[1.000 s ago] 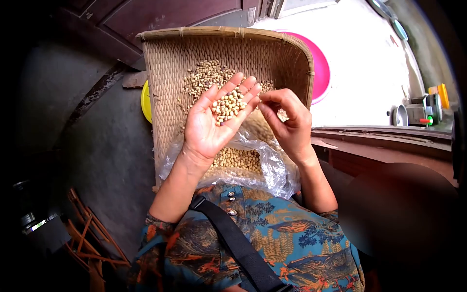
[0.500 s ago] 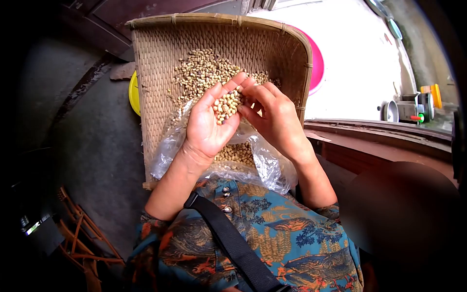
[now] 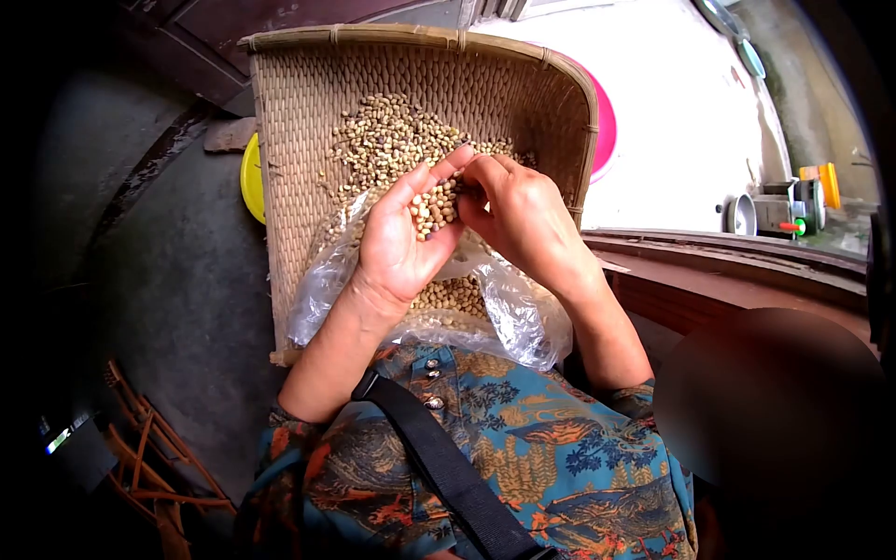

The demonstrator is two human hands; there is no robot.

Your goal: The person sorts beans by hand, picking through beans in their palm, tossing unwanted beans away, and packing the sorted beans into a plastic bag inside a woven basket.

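Observation:
Palm up and cupped, my left hand point(image 3: 396, 245) holds a small heap of pale beans point(image 3: 432, 209), a few of them dark. My right hand point(image 3: 528, 219) is curled against the heap's right side, its fingertips partly hidden, and whatever they pinch cannot be made out. Beneath both hands is a woven basket point(image 3: 301, 149) with a loose pile of pale and dark beans point(image 3: 387, 140) in it. A clear plastic bag point(image 3: 518, 322) with more beans point(image 3: 453, 295) inside lies at the basket's near side, against my patterned shirt.
A yellow round object point(image 3: 252, 179) shows left of the basket and a pink one point(image 3: 605, 126) behind its right side. A wooden sill point(image 3: 728, 285) runs along the right. Brown wooden sticks point(image 3: 154, 457) stand at lower left. Metal pans point(image 3: 743, 216) sit outside at right.
My right hand has moved left from the left fingertips onto the held beans and curled over their edge. The basket sits slightly farther left and higher in view, and more of the bean pile shows.

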